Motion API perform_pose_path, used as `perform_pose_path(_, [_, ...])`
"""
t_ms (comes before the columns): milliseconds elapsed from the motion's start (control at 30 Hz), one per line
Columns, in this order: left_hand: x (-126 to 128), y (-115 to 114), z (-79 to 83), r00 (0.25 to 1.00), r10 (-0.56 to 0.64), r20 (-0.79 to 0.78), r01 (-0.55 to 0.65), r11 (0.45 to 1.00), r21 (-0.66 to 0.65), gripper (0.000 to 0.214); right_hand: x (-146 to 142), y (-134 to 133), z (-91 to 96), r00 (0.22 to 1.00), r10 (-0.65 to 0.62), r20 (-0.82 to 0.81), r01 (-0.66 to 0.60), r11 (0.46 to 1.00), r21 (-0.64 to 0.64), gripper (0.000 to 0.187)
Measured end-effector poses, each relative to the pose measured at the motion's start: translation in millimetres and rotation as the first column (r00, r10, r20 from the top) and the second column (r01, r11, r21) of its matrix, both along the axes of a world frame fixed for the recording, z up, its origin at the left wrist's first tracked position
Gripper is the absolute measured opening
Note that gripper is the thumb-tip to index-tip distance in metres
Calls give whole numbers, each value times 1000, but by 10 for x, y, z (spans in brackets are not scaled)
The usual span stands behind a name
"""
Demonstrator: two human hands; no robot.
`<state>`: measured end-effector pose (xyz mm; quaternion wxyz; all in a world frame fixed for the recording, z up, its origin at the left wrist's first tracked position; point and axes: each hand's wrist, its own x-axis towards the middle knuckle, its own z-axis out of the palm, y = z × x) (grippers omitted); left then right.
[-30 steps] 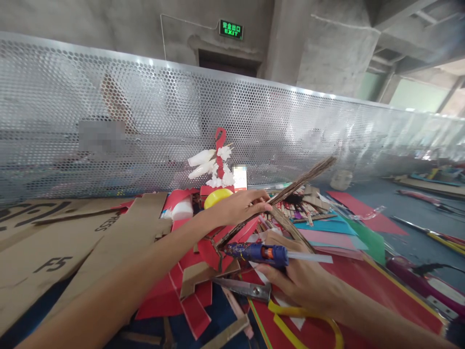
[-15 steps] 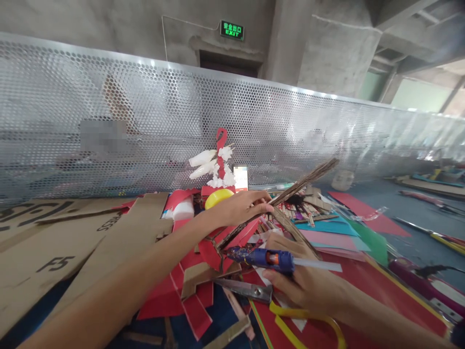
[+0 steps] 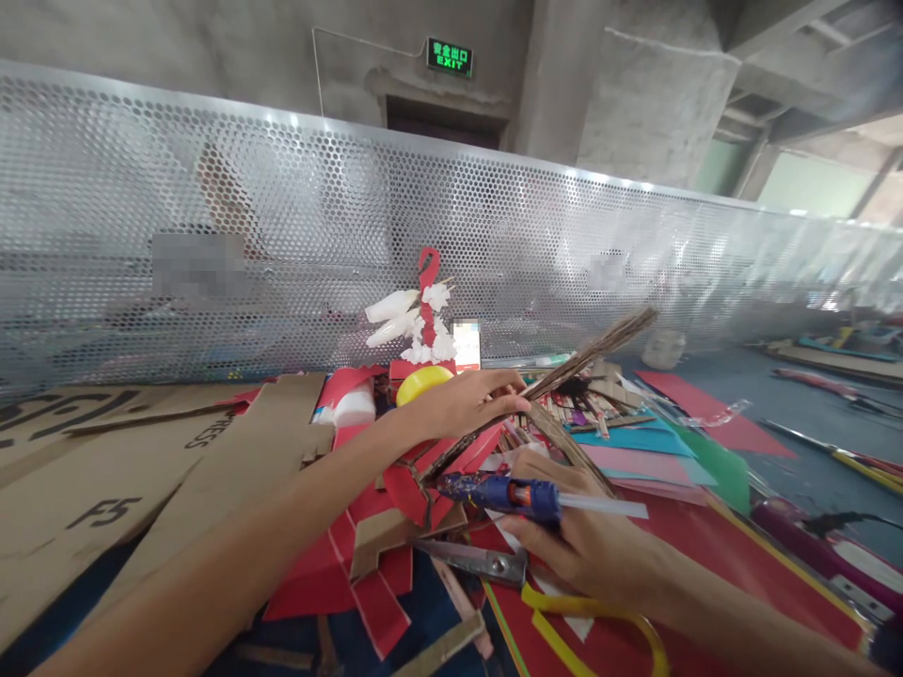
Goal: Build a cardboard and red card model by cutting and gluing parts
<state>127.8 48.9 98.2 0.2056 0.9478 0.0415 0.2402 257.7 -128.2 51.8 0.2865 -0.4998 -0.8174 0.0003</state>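
My left hand (image 3: 490, 395) pinches a long strip of brown corrugated cardboard (image 3: 593, 353), which slants from upper right down to the middle of the table. In my right hand (image 3: 571, 517) is a blue hot glue gun (image 3: 500, 495), a clear glue stick (image 3: 603, 506) sticking out of its back. The gun's nozzle points left, close to the strip's lower end; whether they touch I cannot tell. A second brown strip (image 3: 568, 442) runs down behind my right hand. Just below the gun lie scissors (image 3: 486, 561) with yellow handles, and red paper pieces (image 3: 385, 602).
Large cardboard sheets (image 3: 127, 489) cover the left side. Behind my left hand stand a yellow round object (image 3: 423, 384) and a red-and-white craft piece (image 3: 428, 324). Coloured paper (image 3: 635, 465) is stacked at right. A perforated metal screen (image 3: 282, 235) borders the table's back.
The glue gun and my right hand have shifted slightly to the left. My left hand keeps its hold on the cardboard strip.
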Motion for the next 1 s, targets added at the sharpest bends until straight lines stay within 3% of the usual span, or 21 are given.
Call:
perform_pose_path(233, [-14, -20, 29, 999, 27, -19, -27, 1000, -10, 34, 177, 30, -24, 992, -119, -28, 119, 993, -18, 23])
perform_pose_path(400, [-4, -10, 27, 999, 18, -27, -19, 1000, -21, 35, 384, 115, 21, 971, -237, 17, 236, 970, 52, 29])
perform_pose_path(567, [-10, -17, 31, 1000, 12, -22, -13, 1000, -15, 35, 437, 160, 44, 933, -347, 93, 344, 938, 41, 35])
perform_pose_path(800, [6, -6, 14, 999, 14, -35, -15, 1000, -19, 35, 383, 128, 0, 963, -266, 46, 264, 963, 48, 31])
perform_pose_path(1000, [-3, 4, 13, 999, 24, -36, -24, 1000, -8, 34, 390, 173, -3, 952, -302, 61, 301, 953, 19, 33])
